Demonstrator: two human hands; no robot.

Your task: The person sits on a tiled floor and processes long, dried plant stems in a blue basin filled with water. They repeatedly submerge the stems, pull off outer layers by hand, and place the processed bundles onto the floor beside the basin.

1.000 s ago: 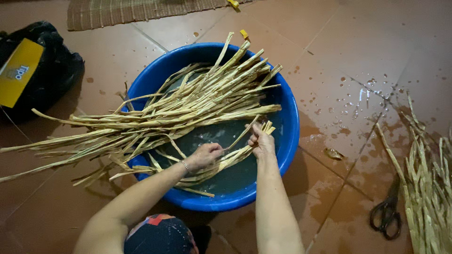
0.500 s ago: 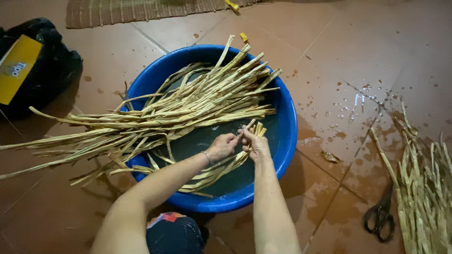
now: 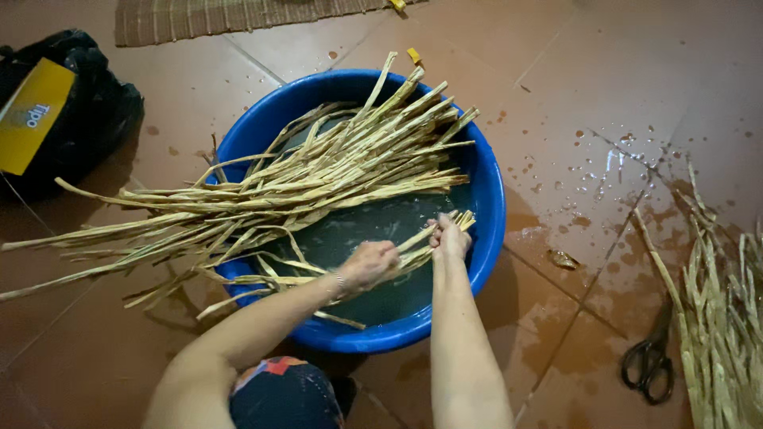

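Head view, looking down at a round blue basin (image 3: 486, 238) on a reddish tiled floor (image 3: 572, 87). Dark water in the basin. Left hand (image 3: 370, 264) is curled shut around a small bunch of strips (image 3: 421, 238), pale yellow and flat, gripping them over the water near the basin's front right. Right hand (image 3: 450, 238) is closed on the same bunch just beside the left, nearer the cut ends; fingers wrapped, thumb side hidden, so exact pinch unclear. The two hands are almost touching. Both forearms come in from the bottom edge.

A big sheaf of long strips (image 3: 318, 179) lies across the basin, cut ends over the far right rim, thin tails spilling over the left rim onto the floor. Loose strands trail over the near left rim too.

Wet splashes on the tiles right of the basin. Black scissors (image 3: 650, 359) lie on the floor at lower right, just beside another pile of strips (image 3: 719, 318) along the right edge. Black bag (image 3: 87, 119) with a yellow card (image 3: 30, 115) on it at upper left, well apart from the basin. Woven mat (image 3: 230, 14) along the top edge. Small yellow scrap (image 3: 413, 56) just beyond the far rim.
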